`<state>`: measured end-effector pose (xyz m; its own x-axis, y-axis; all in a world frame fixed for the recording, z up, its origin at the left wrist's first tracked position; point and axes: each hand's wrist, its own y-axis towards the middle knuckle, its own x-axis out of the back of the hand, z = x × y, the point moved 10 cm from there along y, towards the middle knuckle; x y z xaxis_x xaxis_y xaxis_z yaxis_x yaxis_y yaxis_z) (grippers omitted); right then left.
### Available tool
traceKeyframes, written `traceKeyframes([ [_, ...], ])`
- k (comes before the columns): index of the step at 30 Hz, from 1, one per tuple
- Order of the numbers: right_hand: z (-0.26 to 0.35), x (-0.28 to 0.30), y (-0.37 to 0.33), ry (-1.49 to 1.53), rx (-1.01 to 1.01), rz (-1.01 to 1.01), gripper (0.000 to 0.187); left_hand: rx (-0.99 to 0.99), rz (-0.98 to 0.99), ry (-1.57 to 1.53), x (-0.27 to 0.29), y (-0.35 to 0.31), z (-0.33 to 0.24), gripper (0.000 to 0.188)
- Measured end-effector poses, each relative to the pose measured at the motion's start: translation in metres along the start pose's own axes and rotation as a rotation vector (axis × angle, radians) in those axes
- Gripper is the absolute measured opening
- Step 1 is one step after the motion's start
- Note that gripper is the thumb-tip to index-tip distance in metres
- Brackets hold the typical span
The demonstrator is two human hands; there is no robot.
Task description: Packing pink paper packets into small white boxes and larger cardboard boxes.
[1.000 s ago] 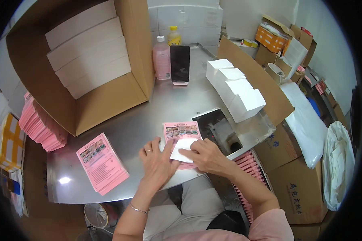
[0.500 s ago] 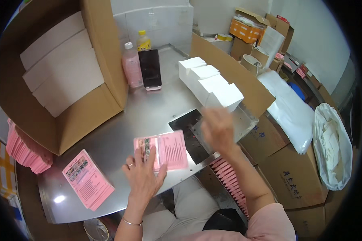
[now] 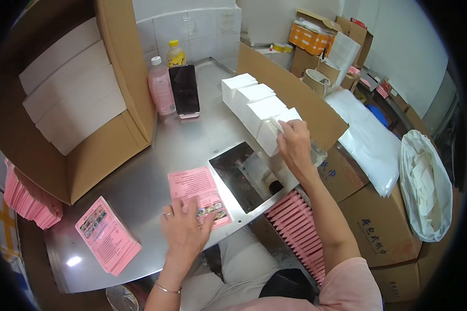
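Observation:
My left hand (image 3: 186, 228) lies with fingers spread on a pink printed paper sleeve (image 3: 193, 181) on the metal table. Its lower part shows small food pictures, and lines of print run across the upper part. Farther right, my right hand (image 3: 297, 147) pinches white paper napkins at the near end of a row of folded white napkin stacks (image 3: 264, 111). How many napkins are between its fingers I cannot tell. To the left of my left hand rests a neat pile of similar pink sleeves (image 3: 108, 236).
A rectangular dark opening (image 3: 233, 179) is cut into the metal table (image 3: 179, 140). Left stands an open carton (image 3: 111, 140) holding white stacks. A phone (image 3: 184, 90) leans by a pink bottle (image 3: 161, 85). Pink packs (image 3: 298, 225) fill a box below the right edge.
My right hand has moved up and away from above the opening to the napkin stacks. The pink sleeve under my left hand now lies turned, its print toward the far side.

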<state>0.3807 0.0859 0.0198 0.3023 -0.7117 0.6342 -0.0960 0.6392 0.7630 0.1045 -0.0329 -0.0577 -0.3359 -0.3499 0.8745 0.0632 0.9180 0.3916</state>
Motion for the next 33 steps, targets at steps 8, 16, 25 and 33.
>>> traceKeyframes([
  [8, 0.21, 0.0, -0.13, 0.611, 0.661, 0.743, 0.042, -0.18, 0.04, -0.107, 0.003, -0.011, -0.005, 0.06],
  [16, 0.18, -0.087, -0.092, 0.281, 0.382, 0.506, 0.03, -0.127, 0.143, -0.275, 0.01, -0.008, -0.027, 0.087],
  [25, 0.088, -0.077, -0.089, 0.147, 0.156, 0.71, 0.009, -0.154, -0.096, -0.245, 0.076, -0.044, 0.034, 0.028],
  [33, 0.019, -0.016, -0.001, -0.132, 0.171, 0.047, 0.022, 0.376, -0.21, 0.396, 0.124, -0.092, 0.19, 0.018],
])
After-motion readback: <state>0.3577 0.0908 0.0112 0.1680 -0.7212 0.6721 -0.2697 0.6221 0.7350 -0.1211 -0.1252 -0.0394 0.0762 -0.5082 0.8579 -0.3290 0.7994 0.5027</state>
